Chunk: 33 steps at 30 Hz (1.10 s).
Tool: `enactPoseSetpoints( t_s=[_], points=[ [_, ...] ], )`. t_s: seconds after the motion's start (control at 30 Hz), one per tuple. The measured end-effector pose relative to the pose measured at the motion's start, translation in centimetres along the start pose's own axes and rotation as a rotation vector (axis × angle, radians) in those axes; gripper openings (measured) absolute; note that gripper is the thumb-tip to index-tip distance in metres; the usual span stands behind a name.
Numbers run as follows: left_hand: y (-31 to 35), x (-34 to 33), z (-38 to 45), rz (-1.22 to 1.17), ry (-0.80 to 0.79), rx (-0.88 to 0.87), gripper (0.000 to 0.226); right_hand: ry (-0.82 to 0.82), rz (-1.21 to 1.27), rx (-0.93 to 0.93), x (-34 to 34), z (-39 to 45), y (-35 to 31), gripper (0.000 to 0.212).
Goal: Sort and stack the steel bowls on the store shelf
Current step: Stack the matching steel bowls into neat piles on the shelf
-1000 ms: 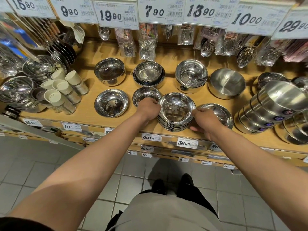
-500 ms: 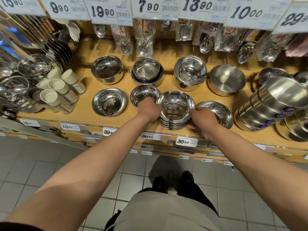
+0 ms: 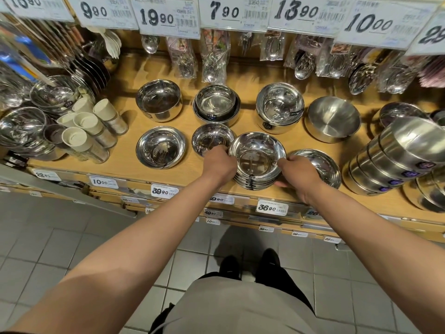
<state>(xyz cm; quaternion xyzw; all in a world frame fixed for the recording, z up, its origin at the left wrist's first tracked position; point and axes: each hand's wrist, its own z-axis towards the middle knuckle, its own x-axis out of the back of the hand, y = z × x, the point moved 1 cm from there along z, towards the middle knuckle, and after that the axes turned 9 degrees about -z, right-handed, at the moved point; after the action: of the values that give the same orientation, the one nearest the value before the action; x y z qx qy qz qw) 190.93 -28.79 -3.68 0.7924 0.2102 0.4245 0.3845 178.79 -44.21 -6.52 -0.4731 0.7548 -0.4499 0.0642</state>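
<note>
A stack of several shallow steel bowls (image 3: 256, 160) stands near the front edge of the wooden shelf (image 3: 125, 162). My left hand (image 3: 219, 163) grips the stack's left rim, and my right hand (image 3: 297, 175) grips its right side, fingertips at the rim. Just left of the stack sits a small steel bowl (image 3: 212, 139), partly behind my left hand. A wide shallow bowl (image 3: 160, 150) lies further left, and another shallow bowl (image 3: 320, 165) lies to the right, partly behind my right hand.
The back row holds a deep bowl (image 3: 159, 100), a nested pair (image 3: 215, 103), a nested stack (image 3: 279, 108) and a matte bowl (image 3: 333, 119). A tilted stack of bowls (image 3: 395, 157) leans at right. Lidded cups (image 3: 91, 131) stand at left. Packaged spoons (image 3: 214, 59) hang above.
Both hands stay on the stack of bowls. My right hand has shifted slightly up the stack's right side towards the rim. The view has dipped a little.
</note>
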Motion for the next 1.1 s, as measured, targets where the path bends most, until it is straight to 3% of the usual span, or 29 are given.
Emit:
enactPoseSetpoints(
  t_s=[0.77,1.1],
  points=[
    [0.28,-0.24,-1.03,0.016,0.056,-0.039,0.026,0.006,-0.038,-0.002,0.39,0.68,-0.28,0.014],
    [-0.07,0.2,-0.58,0.073,0.0,-0.061,0.023,-0.024,-0.032,-0.007,0.63,0.2,-0.31,0.017]
  ],
)
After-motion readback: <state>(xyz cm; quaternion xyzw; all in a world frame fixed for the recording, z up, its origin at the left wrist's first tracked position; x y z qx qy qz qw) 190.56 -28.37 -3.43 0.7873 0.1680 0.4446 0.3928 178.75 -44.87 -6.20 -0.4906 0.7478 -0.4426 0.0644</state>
